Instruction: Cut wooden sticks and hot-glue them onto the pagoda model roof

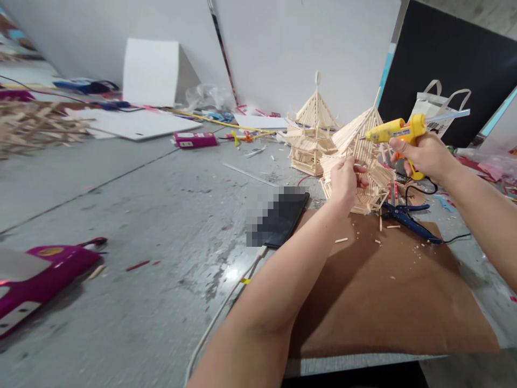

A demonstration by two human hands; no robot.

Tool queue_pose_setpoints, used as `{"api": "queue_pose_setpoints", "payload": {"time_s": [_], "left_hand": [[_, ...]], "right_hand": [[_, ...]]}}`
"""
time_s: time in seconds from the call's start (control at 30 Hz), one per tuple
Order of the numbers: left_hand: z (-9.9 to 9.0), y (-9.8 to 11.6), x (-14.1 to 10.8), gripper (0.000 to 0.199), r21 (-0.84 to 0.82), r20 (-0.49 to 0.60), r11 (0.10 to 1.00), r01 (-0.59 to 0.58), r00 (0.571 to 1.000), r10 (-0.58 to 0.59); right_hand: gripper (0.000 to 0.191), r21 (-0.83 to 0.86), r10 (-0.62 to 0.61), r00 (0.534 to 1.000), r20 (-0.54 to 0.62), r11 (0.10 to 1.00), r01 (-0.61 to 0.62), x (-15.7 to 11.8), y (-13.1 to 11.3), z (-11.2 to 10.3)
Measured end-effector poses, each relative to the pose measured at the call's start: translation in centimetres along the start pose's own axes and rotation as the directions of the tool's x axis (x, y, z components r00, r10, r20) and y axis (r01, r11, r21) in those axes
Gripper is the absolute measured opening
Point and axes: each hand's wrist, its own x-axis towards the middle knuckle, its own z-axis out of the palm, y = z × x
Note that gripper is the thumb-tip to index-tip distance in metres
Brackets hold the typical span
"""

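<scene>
My right hand [424, 153] is wrapped round the handle of a yellow hot glue gun [393, 131], a clear glue stick jutting from its back. The gun's nozzle points left, close to the sloping roof of a pagoda-like model [359, 132] built of thin wooden sticks. At the model's front left, my left hand [345, 178] has its fingers drawn together; what they pinch is hidden. Behind and to the left stands a second stick model [313, 140] with a pointed roof. Blue pliers [416, 223] lie just in front of the nearer model.
Brown cardboard [388, 291] with stick scraps covers the near table. A dark phone [285, 215] with a white cable lies left of it. Purple power strips [196, 140] rest on the grey table [141, 215]. Loose sticks [40, 126] are piled far left; a white bag [434, 108] stands at right.
</scene>
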Motion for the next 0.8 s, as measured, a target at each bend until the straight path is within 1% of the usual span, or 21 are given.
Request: {"api": "queue_pose_setpoints", "payload": {"time_s": [0.2,0.4,0.6,0.8], "left_hand": [[0.08,-0.29,0.08,0.022,-0.026,-0.017,0.999,0.036,0.999,-0.036],[0.0,-0.29,0.2,0.024,-0.016,0.009,1.0,0.007,1.0,-0.007],[0.0,-0.25,0.28,0.025,-0.002,0.016,1.0,-0.004,1.0,0.004],[-0.06,-0.28,0.35,0.027,0.014,0.018,1.0,-0.004,1.0,0.004]], "right_hand": [[0.035,0.003,0.019,1.0,0.007,1.0,-0.019,0.05,0.11,0.0],[0.036,-0.047,0.001,1.0,-0.003,0.999,-0.001,0.2,0.43,-0.04],[0.036,-0.06,-0.022,1.0,-0.009,0.998,0.021,0.39,0.86,0.0],[0.04,-0.064,-0.002,1.0,-0.004,0.998,0.001,0.38,0.54,0.16]]}}
